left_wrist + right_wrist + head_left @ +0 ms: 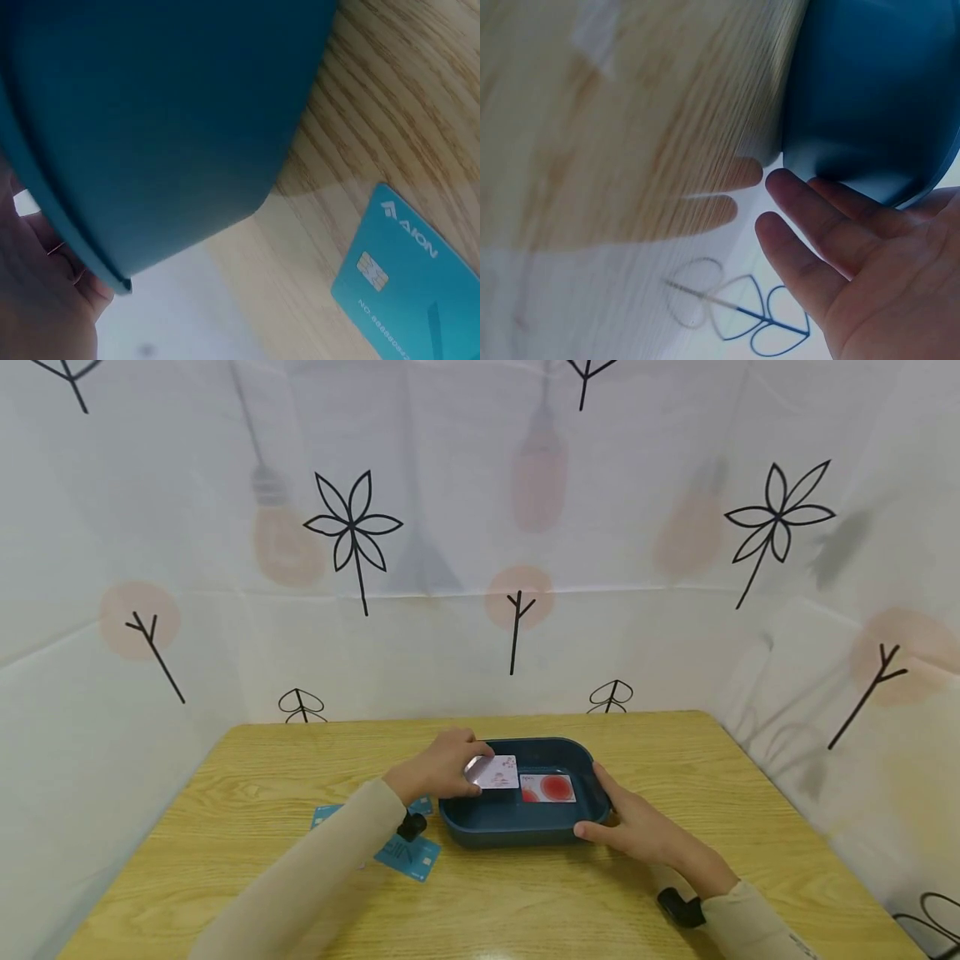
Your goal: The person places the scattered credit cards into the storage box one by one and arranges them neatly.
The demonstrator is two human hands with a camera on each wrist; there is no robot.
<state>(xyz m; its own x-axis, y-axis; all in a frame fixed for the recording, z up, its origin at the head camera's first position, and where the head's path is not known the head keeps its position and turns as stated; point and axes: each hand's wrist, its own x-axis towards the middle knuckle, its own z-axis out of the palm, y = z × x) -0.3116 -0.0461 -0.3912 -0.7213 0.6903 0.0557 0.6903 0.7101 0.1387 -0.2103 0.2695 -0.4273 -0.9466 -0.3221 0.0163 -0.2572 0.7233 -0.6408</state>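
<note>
Tray [517, 838], one, holding red-and-white card [556, 788], one, right of left hand [441, 767], whose fingers pinch pale card [501, 772], one. Right hand [641, 825]: fingers apart.

On the table [525, 902] we see the tray [517, 837], with the left hand [442, 764] at its left end and the right hand [641, 828] at its right. In it lies one card [548, 788]; just left is a second card [498, 772], between the left hand's fingers and thumb. Further cards [408, 857] lie left of the tray; the curtain [420, 652] hangs behind.
</note>
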